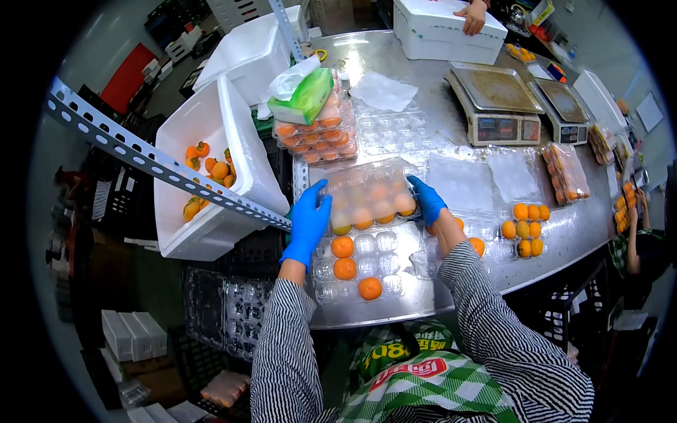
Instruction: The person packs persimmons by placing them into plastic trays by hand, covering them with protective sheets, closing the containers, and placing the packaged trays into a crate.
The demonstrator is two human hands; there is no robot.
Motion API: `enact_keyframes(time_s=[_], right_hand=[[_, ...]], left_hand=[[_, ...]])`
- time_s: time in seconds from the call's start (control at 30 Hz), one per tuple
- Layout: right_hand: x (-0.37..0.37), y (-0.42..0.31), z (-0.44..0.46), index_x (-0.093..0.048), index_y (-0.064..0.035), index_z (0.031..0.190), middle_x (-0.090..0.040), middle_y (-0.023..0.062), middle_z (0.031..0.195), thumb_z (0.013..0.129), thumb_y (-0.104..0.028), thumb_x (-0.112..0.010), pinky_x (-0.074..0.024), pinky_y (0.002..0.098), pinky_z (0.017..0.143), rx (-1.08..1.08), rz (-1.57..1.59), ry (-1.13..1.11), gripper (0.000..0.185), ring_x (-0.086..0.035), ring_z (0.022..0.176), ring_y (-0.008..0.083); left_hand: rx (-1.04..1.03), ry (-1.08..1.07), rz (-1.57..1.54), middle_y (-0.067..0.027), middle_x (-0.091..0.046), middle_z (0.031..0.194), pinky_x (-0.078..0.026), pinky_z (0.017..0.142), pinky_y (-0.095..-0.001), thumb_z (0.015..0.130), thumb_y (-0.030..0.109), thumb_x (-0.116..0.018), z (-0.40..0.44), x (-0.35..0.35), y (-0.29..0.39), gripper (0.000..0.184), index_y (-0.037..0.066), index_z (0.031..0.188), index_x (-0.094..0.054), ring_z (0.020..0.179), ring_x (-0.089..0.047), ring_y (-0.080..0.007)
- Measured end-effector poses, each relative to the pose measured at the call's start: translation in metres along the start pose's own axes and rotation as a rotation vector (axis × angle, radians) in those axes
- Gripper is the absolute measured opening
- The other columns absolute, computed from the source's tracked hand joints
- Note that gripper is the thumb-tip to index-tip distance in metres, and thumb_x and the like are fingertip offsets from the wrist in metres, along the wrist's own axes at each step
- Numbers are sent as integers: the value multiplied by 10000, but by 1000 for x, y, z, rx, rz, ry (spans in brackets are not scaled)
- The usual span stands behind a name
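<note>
"What carries everything?"
"A shiny metal counter (429,299). A white foam box (441,39) stands at its far side."
"And on the right?"
"A larger scale (497,95), a smaller scale (564,106) and, nearer, a wrapped fruit pack (564,176)."
"Left?"
"A stack of fruit packs (321,137); nearer, a clear tray (367,266) showing three orange fruits (344,268)."

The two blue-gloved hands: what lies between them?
In the head view, a plastic fruit pack lies between the left hand and the right hand.
</note>
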State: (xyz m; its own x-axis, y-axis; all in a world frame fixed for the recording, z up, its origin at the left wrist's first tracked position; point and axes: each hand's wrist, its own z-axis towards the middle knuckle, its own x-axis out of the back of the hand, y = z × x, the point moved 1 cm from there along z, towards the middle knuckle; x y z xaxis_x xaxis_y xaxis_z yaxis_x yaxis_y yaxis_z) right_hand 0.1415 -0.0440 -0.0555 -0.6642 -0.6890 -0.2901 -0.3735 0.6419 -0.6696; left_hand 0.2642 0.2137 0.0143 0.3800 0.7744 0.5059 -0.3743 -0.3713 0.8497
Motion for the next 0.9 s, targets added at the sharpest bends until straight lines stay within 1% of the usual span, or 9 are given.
enact_keyframes(time_s=[0.17, 0.27, 0.37, 0.47, 0.57, 0.67, 0.77, 0.87, 0.9], right_hand=[[1, -7, -11, -512, 8, 1176, -610, 168, 1016, 854, -554, -468, -529, 408, 755, -129, 348, -78, 649, -619, 859, 288], [-8, -19, -31, -533, -8, 1145, -611, 158, 1001, 868, -482, -497, -535, 413, 733, -138, 293, -188, 550, -619, 834, 272], [1, -8, -11, -543, -5, 1118, -618, 147, 977, 873, -409, -520, -541, 388, 714, -88, 3, -104, 473, -619, 820, 253], [6, -2, 3, -563, 21, 1052, -627, 138, 928, 872, -301, -534, -541, 360, 641, -65, 22, -118, 370, -618, 740, 237], [20, 3, 18, -582, 13, 976, -624, 129, 870, 862, -234, -531, -532, 351, 610, -51, 31, -178, 277, -610, 691, 224], [30, 9, 33, -589, -6, 892, -612, 112, 806, 847, -177, -522, -527, 345, 597, -82, 21, -135, 189, -603, 668, 210], [30, 10, 34, -578, -20, 840, -598, 101, 766, 841, -153, -513, -531, 349, 585, -73, -13, -80, 148, -599, 660, 204], [27, 5, 31, -573, -22, 844, -595, 101, 765, 841, -149, -510, -535, 368, 579, -83, -11, -72, 142, -598, 657, 204], [26, 3, 29, -573, -21, 852, -596, 102, 769, 841, -149, -510, -537, 375, 577, -92, -3, -73, 143, -598, 656, 204]], left_hand=[[-212, -13, 277, -210, -489, 1271, -458, 893, -381, 828, 164, -594, -31, -5, -11, 370, 77, 1187, -572, 1056, -562, -330], [-125, -237, 422, -202, -468, 1299, -419, 958, -383, 836, 147, -588, -47, -7, -12, 394, 75, 1221, -547, 1154, -506, -352], [-177, -123, 262, -262, -445, 1288, -446, 912, -395, 813, 191, -602, -51, -13, -24, 379, 53, 1165, -572, 1096, -536, -364], [9, 54, -49, -265, -539, 1168, -478, 846, -393, 810, 221, -605, -42, -22, -46, 372, 19, 1122, -583, 990, -592, -358], [241, 135, 149, -224, -638, 962, -500, 753, -383, 815, 239, -593, -33, -21, -35, 351, -16, 1056, -595, 841, -638, -323], [259, 145, 276, -185, -658, 784, -500, 659, -367, 810, 230, -584, -24, -35, -68, 311, -35, 969, -616, 691, -638, -283], [406, -25, -100, -178, -651, 766, -488, 601, -354, 786, 205, -590, -8, -35, -107, 274, -27, 925, -635, 628, -612, -231], [489, -224, -238, -48, -592, 677, -433, 533, -284, 780, 150, -583, 1, -28, -109, 178, -1, 846, -651, 545, -505, -140], [579, -198, -362, -56, -598, 696, -443, 548, -287, 782, 153, -588, 0, -28, -111, 180, 6, 866, -649, 563, -518, -150]])
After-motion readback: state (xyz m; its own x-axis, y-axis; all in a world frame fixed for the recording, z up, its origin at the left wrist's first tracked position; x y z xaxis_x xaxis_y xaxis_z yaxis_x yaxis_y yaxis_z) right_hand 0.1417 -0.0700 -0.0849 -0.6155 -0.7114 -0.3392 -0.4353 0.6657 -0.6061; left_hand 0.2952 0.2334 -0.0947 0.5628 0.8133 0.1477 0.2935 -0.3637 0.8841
